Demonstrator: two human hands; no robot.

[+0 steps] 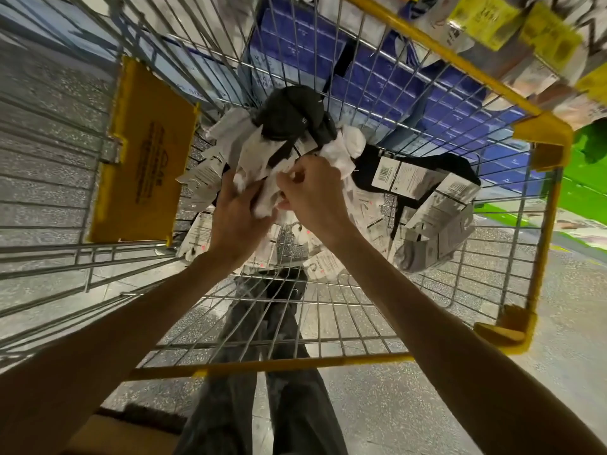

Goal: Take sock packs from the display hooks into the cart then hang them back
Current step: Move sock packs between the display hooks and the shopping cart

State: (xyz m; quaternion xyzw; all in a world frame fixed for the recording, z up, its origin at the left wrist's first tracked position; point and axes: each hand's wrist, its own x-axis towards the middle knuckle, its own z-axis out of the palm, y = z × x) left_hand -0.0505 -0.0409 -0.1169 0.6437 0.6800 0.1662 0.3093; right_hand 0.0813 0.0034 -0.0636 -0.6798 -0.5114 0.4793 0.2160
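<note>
The cart [443,53] is silver-grey wire with a yellow rim, and its flap [144,152] is yellow with dark print. Inside lie a white sock pack [262,159] crossed by a black band, black socks [289,113], and grey socks [417,254] in white card with a black barcode. The boxes [387,77] beyond are deep blue, the tags [486,14] yellow, the floor [394,405] speckled grey and the trousers [295,405] dark grey.

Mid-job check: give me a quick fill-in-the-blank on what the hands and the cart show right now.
1. The left hand and right hand both hold a sock pack coloured ____.
2. The cart has wire sides and rim bars coloured ____.
3. The sock bundle lying just beyond the hands is ____.
Missing words: white; yellow; black.
</note>
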